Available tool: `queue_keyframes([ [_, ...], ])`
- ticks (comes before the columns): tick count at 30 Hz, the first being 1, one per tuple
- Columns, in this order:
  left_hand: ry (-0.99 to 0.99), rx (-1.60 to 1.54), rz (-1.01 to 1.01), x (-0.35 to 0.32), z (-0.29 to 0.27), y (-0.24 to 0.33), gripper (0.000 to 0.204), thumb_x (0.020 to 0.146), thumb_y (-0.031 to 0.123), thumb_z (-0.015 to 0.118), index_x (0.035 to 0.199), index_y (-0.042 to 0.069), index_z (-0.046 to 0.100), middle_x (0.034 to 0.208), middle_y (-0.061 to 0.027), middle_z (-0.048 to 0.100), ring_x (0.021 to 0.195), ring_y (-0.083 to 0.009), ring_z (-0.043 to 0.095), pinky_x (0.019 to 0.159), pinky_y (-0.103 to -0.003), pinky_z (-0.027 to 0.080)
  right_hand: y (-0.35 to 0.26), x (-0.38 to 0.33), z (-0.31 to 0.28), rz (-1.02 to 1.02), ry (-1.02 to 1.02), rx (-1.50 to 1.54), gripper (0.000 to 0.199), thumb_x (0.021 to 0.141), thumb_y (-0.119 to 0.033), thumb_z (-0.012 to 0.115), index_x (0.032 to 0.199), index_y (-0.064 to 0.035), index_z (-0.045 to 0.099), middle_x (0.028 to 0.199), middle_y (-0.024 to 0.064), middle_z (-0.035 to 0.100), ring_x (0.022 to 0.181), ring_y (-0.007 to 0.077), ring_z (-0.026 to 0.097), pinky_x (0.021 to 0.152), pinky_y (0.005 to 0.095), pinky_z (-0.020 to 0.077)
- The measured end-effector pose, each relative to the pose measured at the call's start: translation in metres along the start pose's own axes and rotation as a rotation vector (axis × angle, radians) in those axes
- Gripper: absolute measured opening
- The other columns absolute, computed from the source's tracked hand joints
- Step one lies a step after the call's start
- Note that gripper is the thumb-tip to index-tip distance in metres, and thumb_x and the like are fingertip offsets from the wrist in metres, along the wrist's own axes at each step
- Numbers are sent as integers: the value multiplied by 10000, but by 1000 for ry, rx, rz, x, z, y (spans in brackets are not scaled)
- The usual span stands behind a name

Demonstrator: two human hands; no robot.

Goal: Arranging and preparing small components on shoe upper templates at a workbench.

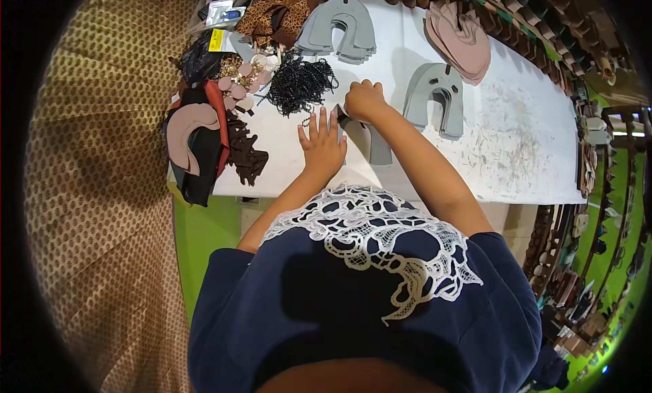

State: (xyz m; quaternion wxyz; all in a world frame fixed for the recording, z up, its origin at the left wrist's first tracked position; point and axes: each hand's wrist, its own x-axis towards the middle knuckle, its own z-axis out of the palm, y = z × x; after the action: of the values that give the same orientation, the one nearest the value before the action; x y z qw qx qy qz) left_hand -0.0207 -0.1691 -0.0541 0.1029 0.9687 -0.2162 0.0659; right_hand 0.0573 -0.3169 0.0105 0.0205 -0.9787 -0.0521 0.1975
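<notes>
My left hand (322, 146) lies flat on the white table, its fingers spread beside a grey curved piece. My right hand (365, 101) is closed in a fist at the top of that grey curved piece (380, 148), which my forearm partly covers. A small dark bit (341, 113) shows between the two hands. Whatever the right fingers grip is hidden. Just beyond my left hand is a heap of black beaded strands (302, 83). To the right of my right hand sits a stack of grey arch-shaped pieces (414, 101) with small dark pieces on top.
Another grey arch stack (322, 30) lies at the back, and pink curved pieces (468, 50) at the back right. On the left are dark brown strips (246, 155), pink discs with gold trim (238, 91) and a pink curved piece (183, 132) on black material. A patterned curtain (102, 189) hangs left; shelves line the right.
</notes>
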Motion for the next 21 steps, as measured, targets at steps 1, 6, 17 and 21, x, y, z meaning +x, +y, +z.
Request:
queue_keyframes([
  [1, -27, 11, -6, 0, 0, 0, 629, 848, 369, 473, 1388, 79, 333, 1466, -144, 232, 1350, -313, 181, 1046, -568, 45, -1, 0, -3, -1, -1, 0, 269, 822, -241, 514, 928, -75, 698, 1084, 78, 575, 1065, 274, 492, 873, 466, 355],
  [6, -45, 15, -8, 0, 0, 0, 644, 851, 375, 468, 1398, 76, 311, 1470, -139, 226, 1355, -311, 171, 1046, -572, 32, -2, 0, -13, 81, -98, -30, 300, 746, -170, 608, 1029, -94, 673, 1180, 52, 548, 1145, 247, 447, 938, 445, 299],
  [17, -59, -29, 4, 0, 0, -1, 642, 858, 358, 448, 1405, 63, 289, 1475, -151, 206, 1357, -331, 159, 1036, -601, 37, -4, -1, -16, 114, -100, -52, 314, 744, -182, 615, 1045, -111, 671, 1179, 45, 552, 1146, 237, 446, 952, 448, 279],
  [21, -58, -32, 0, -1, 1, -2, 637, 860, 355, 448, 1408, 74, 283, 1474, -150, 210, 1354, -334, 164, 1034, -602, 42, -4, 0, -15, 119, -80, -65, 312, 737, -170, 609, 1038, -119, 676, 1184, 44, 549, 1137, 235, 453, 950, 447, 280],
])
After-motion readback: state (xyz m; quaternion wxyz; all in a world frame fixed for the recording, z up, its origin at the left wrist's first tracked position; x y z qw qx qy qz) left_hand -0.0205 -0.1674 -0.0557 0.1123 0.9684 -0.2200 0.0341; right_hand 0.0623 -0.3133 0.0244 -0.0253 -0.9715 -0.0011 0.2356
